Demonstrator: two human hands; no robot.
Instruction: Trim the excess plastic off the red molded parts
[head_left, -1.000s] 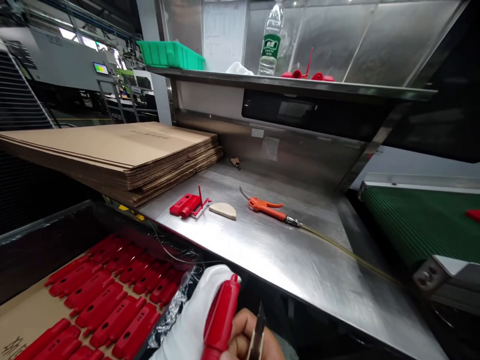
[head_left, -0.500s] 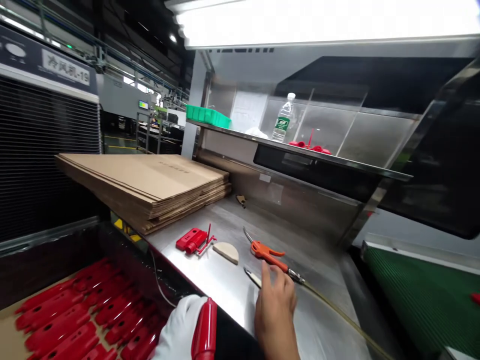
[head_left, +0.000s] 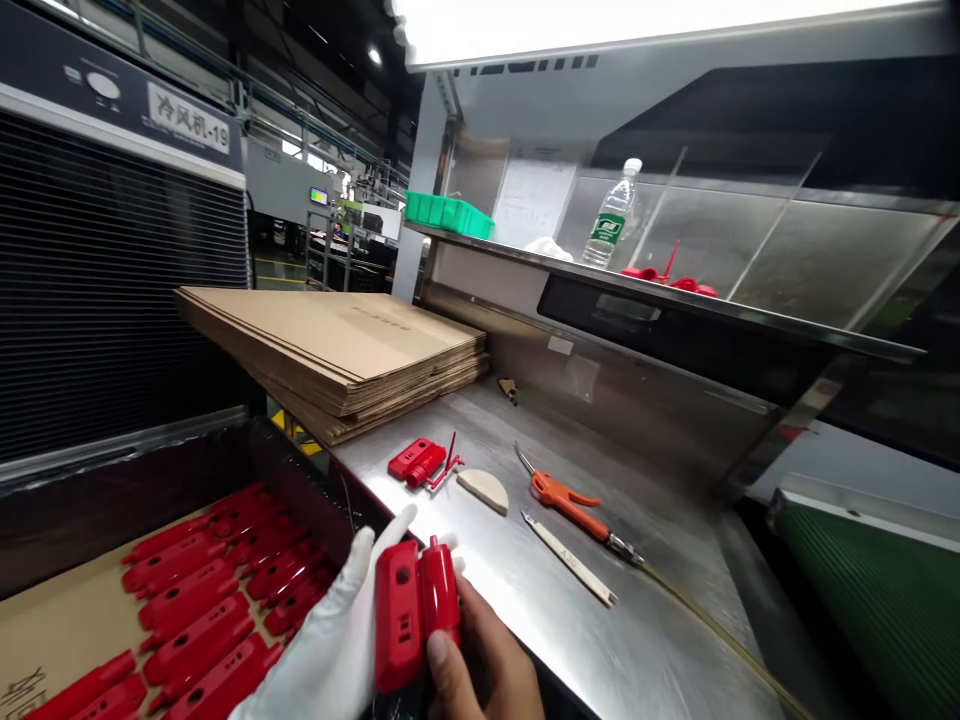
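Both hands meet at the 6 o'clock edge of the view, closed around 2 red plastic housings (head_left: 415,610) held side by side. The left hand (head_left: 330,640), in a white glove, cups them from behind with its fingers spread upward, which seems to steady the pair. The bare right hand (head_left: 480,670) grips from below, thumb pressed on the front face, likely to keep both pieces aligned. The housings stand nearly upright, long axis running from 6 to 12 o'clock, tops leaning slightly toward 12 and the flat face with its round hole turned to the camera.

At 8 o'clock, a cardboard tray (head_left: 67,620) holds rows of matching red parts lying flat. On the steel bench (head_left: 637,640), toward 12 o'clock from the hands, lie another red part (head_left: 416,462), a pale half-round piece (head_left: 484,490), an orange air gun (head_left: 574,505) and a thin blade (head_left: 568,558), all within reach. Flattened cardboard sheets (head_left: 337,345) are stacked at 10 o'clock.
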